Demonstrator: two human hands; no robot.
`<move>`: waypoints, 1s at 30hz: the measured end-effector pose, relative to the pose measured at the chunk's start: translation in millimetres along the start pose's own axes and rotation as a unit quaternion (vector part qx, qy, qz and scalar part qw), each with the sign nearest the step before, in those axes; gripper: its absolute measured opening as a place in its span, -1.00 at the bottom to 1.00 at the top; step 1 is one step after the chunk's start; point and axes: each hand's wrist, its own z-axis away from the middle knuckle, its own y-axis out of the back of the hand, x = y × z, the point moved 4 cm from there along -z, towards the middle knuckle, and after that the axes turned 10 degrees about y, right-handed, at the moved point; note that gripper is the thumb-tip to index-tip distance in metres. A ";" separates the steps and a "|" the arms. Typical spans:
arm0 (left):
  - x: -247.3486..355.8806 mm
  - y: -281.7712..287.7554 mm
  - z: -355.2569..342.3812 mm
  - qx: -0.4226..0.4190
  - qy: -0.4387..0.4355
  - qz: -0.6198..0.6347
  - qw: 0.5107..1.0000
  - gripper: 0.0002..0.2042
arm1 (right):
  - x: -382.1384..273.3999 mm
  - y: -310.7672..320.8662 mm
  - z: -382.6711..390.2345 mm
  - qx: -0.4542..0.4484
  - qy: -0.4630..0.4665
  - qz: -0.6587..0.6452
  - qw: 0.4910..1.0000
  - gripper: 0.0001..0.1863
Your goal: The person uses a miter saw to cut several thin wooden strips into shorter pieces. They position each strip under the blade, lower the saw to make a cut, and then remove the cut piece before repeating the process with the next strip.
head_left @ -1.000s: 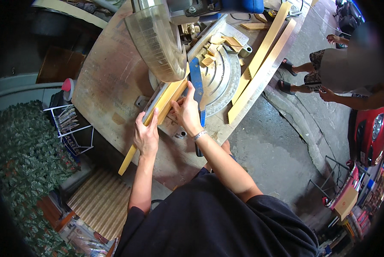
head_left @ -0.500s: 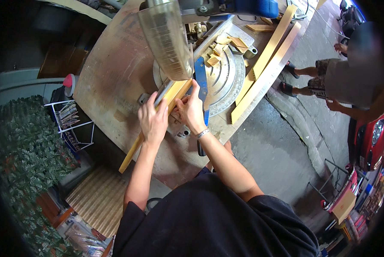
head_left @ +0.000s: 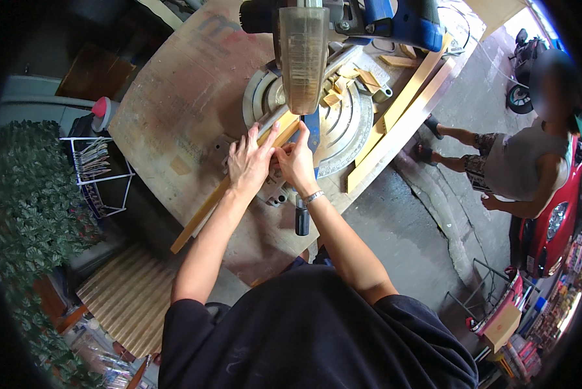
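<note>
Both hands have shifted up the strip since a second ago: the left hand [head_left: 251,162] was well down it, now it sits just beside the right hand [head_left: 295,162] at the saw's base, and the view has swung so the saw guard stands upright at top centre.

Left hand lies flat, fingers spread, pressing the wood strip [head_left: 229,188]; right hand is curled on the strip's near edge, fingers pinching it. Strip runs diagonally from the surface's [head_left: 174,123] lower left edge up under the clear blade guard [head_left: 302,58], over the round saw table [head_left: 343,123].

To do this well, I'd judge: keep the strip hard against the fence, fingers out of the blade line (they're close), no rocking on the long overhang.

Containers: white wire rack [head_left: 99,172] left of the surface holds what look like thin sticks or papers, hard to tell. Offcut blocks [head_left: 343,81] sit loose behind the blade. Long boards [head_left: 401,110] lean along the far right edge. Further off, another person [head_left: 521,162] stands by a red vehicle [head_left: 550,220].
</note>
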 end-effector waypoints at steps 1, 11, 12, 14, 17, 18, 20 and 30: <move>2.7 5.4 -1.5 -0.008 -0.009 -0.004 1.000 -0.24 | 3.1 9.5 -1.5 -0.011 0.009 0.017 1.000 -0.25; -8.1 -9.4 4.6 0.049 -0.058 0.031 0.997 -0.37 | -307.5 235.7 -69.2 0.228 0.380 0.211 0.872 -0.63; -12.9 -10.9 6.7 0.045 -0.047 0.035 0.997 -0.38 | -331.7 218.1 -89.6 0.176 0.295 0.108 0.933 -0.56; -8.7 -10.5 4.8 0.041 -0.043 0.055 0.997 -0.39 | -356.7 209.0 -143.6 0.009 0.399 0.278 0.874 -0.38; -8.2 -20.3 5.9 0.035 -0.008 -0.012 0.999 -0.41 | -382.1 181.1 -166.1 -0.066 0.176 0.227 0.956 -0.35; -2.6 -26.5 2.9 0.037 -0.003 -0.038 0.999 -0.40 | -379.4 199.2 -189.5 -0.146 0.142 0.156 0.967 -0.32; -6.6 -29.2 6.2 0.041 0.000 -0.040 0.998 -0.37 | -379.0 195.1 -210.9 -0.156 0.091 0.085 0.980 -0.31; -13.9 -30.3 7.5 0.008 0.003 0.026 1.000 -0.33 | -371.0 208.7 -254.4 -0.060 -0.077 0.256 0.962 -0.31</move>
